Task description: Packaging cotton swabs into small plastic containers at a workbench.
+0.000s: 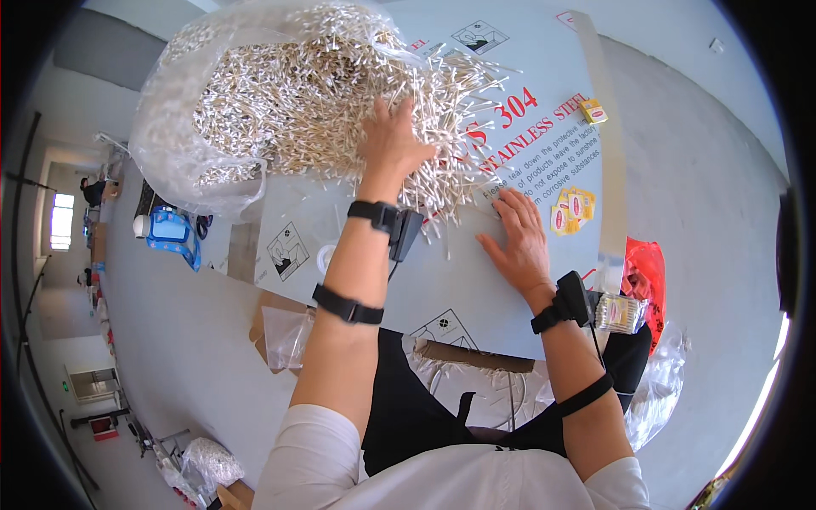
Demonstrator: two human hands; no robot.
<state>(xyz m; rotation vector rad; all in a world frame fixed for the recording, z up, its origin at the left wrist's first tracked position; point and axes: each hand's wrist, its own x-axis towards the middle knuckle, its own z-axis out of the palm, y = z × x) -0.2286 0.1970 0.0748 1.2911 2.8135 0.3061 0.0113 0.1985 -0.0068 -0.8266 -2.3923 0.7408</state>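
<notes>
A big heap of cotton swabs (297,93) spills from a clear plastic bag (161,144) onto the table at the far left and middle. My left hand (393,146) rests on the swabs at the heap's right part, fingers and thumb spread, fingertips partly among the sticks. No swab is visibly gripped in it. Beside the heap's near right edge, my right hand (520,242) lies on the table with its fingers stretched out and nothing in them. Several loose swabs point out between the two hands.
The grey, film-covered table (467,289) carries small yellow cards (572,211) and a little yellow box (593,111) at right. Off its right edge are a packet of swabs (620,314) and a red plastic bag (648,285). A blue bag (172,231) sits left.
</notes>
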